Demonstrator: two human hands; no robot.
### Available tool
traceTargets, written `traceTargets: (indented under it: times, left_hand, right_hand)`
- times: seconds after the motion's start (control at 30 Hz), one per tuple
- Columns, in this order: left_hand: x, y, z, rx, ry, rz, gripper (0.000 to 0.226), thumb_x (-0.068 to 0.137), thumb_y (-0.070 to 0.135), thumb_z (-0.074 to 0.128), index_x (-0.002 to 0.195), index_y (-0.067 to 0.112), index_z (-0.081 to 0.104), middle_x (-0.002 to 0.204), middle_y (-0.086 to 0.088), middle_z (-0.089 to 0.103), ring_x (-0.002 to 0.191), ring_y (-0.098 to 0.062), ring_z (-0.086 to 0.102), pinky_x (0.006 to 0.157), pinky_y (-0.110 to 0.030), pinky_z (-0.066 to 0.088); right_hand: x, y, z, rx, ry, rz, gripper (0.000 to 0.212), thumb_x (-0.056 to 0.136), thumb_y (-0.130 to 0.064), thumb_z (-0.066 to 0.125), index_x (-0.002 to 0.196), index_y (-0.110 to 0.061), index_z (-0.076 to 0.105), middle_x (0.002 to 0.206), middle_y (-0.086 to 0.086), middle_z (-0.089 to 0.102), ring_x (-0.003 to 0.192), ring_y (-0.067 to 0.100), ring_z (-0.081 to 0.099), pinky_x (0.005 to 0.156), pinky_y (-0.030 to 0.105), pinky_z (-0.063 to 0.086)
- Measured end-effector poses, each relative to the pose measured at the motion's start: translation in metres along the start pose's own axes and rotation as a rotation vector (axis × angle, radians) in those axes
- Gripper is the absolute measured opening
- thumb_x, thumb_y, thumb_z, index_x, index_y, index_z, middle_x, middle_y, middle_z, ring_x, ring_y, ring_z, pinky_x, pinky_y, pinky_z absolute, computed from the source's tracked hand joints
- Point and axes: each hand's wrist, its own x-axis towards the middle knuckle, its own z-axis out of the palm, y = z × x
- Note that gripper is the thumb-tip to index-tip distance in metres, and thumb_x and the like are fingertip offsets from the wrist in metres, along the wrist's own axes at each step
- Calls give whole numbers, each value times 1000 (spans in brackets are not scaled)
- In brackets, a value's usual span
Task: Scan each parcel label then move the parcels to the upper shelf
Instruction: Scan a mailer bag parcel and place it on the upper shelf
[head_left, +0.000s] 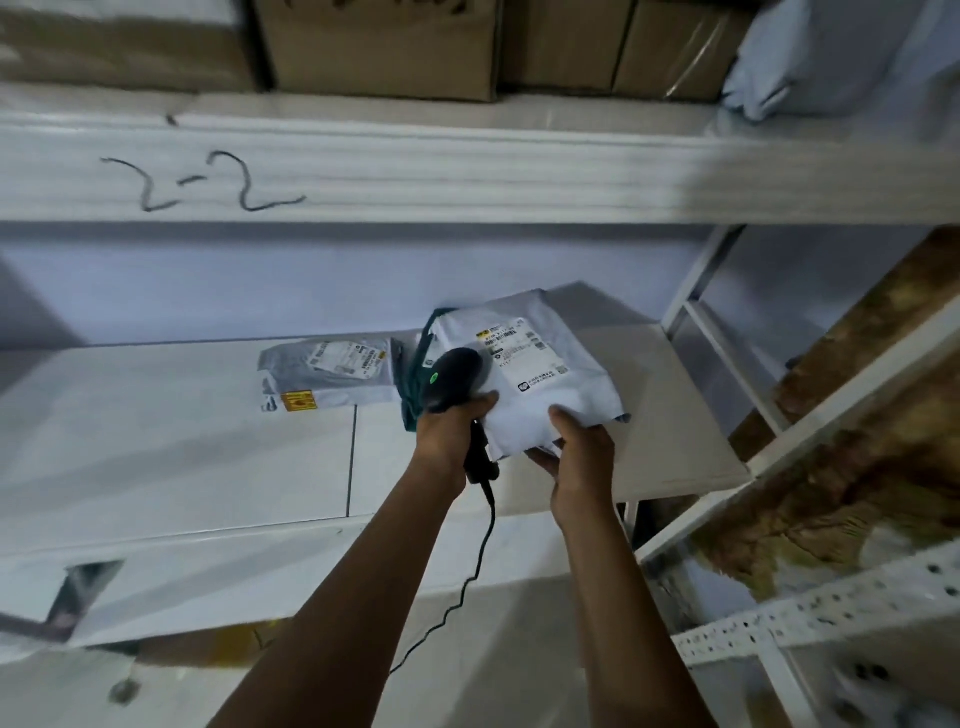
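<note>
The lower shelf is made of white boards with a seam running near to far, left of the middle. On its right end lies a beige board, reaching to the right upright. A grey parcel lies flat towards the far side, label up, with a yellow sticker at its near left corner. Just right of it lies a dark green parcel, partly covered by a white parcel; whether the white one rests on the shelf cannot be told. The upper shelf, marked "2-2" on its front edge, carries cardboard boxes in a row and a pale blue bag at the right.
</note>
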Motion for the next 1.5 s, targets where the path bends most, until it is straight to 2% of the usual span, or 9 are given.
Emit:
traceTargets:
  times: [0.13,0.3,0.43,0.57,0.83,0.97,1.2,1.4,1.5]
  left_hand:
    - [-29,33,-32,21,-7,80,40,71,7,90,107,9,74,102,-18,78,96,-39,74,93,-57,59]
    - [-69,80,-89,45,-9,230,43,76,2,86,115,14,72,99,-8,81,91,-28,77,82,-43,63]
    - [-104,114,-140,52,-29,324,46,76,0,85,117,18,73,102,-4,80,90,-24,78,75,-37,61]
    - [-135,136,-191,75,-65,361,48,77,-1,83,119,19,74,108,-5,80,96,-26,77,78,-39,60]
    - [-184,152,-287,60,-23,454,45,79,-5,80,115,21,74,109,-4,79,98,-24,77,80,-35,59]
    - [-194,153,-327,77,18,475,49,77,-2,83,119,20,73,111,-5,79,102,-27,76,85,-39,59]
    - [-208,156,-381,102,104,495,53,70,3,90,118,22,74,112,-5,79,105,-29,74,94,-48,59]
    - [-216,161,-397,145,249,523,32,77,5,88,98,24,73,91,-2,76,80,-21,69,71,-34,58]
    - [-216,159,-397,151,270,535,30,77,6,88,97,24,74,85,0,76,75,-20,68,71,-35,57]
  right_hand:
    - [-32,-10,13,40,-35,-14,40,93,-21,73,132,-20,62,123,11,70,106,31,70,69,43,63]
    - [-71,-10,37,10,-114,16,92,61,-51,87,142,-20,57,137,18,62,115,35,66,69,40,61]
    - [-99,-4,67,-99,-254,29,58,72,-43,84,123,-17,71,130,12,71,117,29,67,72,40,59]
    - [-127,14,101,-166,-409,35,67,70,-40,89,126,-9,72,124,16,74,117,36,68,104,53,52]
    - [-195,64,146,-143,-577,136,27,96,-4,63,123,0,68,115,15,77,97,27,75,79,37,63]
    - [-220,85,160,-155,-629,122,23,93,1,62,114,-5,70,109,12,78,95,27,75,86,41,61]
    - [-252,118,185,-162,-628,109,34,89,3,65,123,0,66,115,16,76,98,30,74,85,41,62]
    - [-268,140,205,-97,-595,90,41,87,5,65,129,1,64,122,18,74,105,34,72,86,42,60]
    - [-271,140,202,-76,-590,83,42,88,7,64,129,0,63,122,19,74,105,36,71,86,46,60]
